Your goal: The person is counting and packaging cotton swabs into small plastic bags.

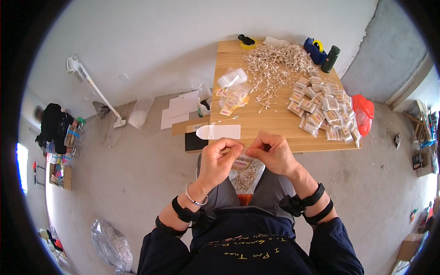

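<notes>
Shirt (250, 229) | left hand (217, 160), right hand (277, 156) seemingly pinch packet (242, 163) | near table edge (321, 148)

Cotton swabs (277, 62), packets (327, 104) on wooden table (270, 126)

Hands: 2, one left hand (217, 160), one right hand (275, 155). Swab packet (242, 163) at the fingertips: 1. Clear bag (246, 181) of loose swabs in the lap: 1. Table (268, 132): 1. On it: 1 heap of loose cotton swabs (277, 64), far too many to count; 1 pile of filled packets (327, 110), several dozen, overlapping, no exact figure; 1 lone swab (228, 119) off by itself; 1 blue tape dispenser (313, 54); 1 dark green bottle (331, 59). Red plastic bag (363, 115) beside it: 1. Black arm straps (313, 195): 4, two per arm. Bracelet (196, 201): 1. Floor: 1 stick vacuum (96, 87), 1 silvery plastic bag (112, 245). Co-worker (54, 126): 1.
</notes>
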{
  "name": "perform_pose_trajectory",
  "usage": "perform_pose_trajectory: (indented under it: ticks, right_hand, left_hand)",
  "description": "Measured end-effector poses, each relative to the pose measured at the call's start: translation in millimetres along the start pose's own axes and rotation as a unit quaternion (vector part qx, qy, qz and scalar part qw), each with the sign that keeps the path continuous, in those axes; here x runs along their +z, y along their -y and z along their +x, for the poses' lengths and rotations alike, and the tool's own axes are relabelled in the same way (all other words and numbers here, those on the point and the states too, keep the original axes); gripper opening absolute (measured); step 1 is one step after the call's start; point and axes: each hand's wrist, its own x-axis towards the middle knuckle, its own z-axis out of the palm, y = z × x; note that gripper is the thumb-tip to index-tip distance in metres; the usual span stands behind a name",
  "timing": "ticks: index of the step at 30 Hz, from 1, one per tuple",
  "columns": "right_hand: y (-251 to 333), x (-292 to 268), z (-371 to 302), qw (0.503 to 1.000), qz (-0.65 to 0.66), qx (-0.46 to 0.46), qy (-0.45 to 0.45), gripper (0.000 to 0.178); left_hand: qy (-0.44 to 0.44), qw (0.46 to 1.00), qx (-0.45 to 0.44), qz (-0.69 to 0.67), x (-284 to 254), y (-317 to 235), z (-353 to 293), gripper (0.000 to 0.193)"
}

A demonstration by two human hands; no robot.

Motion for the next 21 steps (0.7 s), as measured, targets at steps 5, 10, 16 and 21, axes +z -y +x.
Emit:
perform_pose_trajectory:
  ticks: [5,10,16,21]
  right_hand:
    - [7.5,-5.3,6.8,0.998,-0.005,0.046,0.031,0.01]
    - [6.3,-2.3,12.6,0.999,0.006,0.028,0.043,0.012]
    - [-3.7,-6.1,8.2,0.997,0.042,0.056,0.035,0.008]
    - [8.8,-0.9,9.9,0.997,0.057,0.051,0.007,0.007]
  left_hand:
    - [-0.023,1.0,0.01,-0.004,-1.8,4.4,2.6,0.013]
    - [-0.028,1.0,0.009,-0.008,1.9,-2.7,3.1,0.015]
    - [-0.026,0.997,-0.032,-0.07,-0.2,5.2,0.7,0.019]
    - [-0.031,0.996,0.017,-0.085,5.4,2.1,3.0,0.019]
